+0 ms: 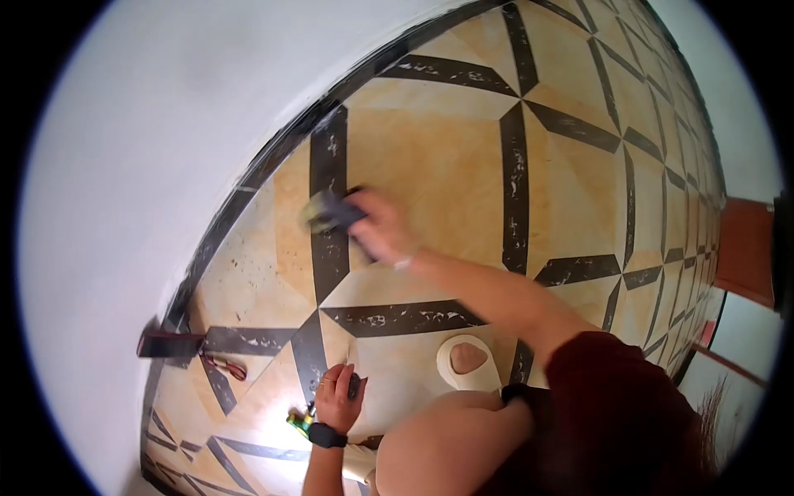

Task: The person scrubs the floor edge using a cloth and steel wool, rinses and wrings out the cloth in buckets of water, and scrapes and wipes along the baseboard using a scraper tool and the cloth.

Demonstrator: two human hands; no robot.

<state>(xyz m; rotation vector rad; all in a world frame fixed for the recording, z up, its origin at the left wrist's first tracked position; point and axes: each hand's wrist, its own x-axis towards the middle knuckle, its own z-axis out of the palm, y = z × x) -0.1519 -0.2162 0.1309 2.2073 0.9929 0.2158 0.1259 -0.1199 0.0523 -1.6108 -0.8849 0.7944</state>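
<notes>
My right hand [382, 227] is closed around a dark object [337, 212] with a yellowish-green end, held over a black tile strip. Motion blurs it, so I cannot tell its kind. Lower down, my left hand [337, 395], wearing a black wristwatch [327, 436], has its fingers curled round a small dark, rounded thing [354, 385]. A green and yellow object [299, 422] shows beside the left wrist, and I cannot tell whether it joins what the hand holds.
Patterned tile floor [422, 174] meets a white wall [149, 149] along a black skirting. A dark flat box-like thing [170, 345] stands at the wall, with a reddish-brown cord [225, 366] beside it. My sandalled foot [468, 360] is near. Brown furniture [744, 255] stands far right.
</notes>
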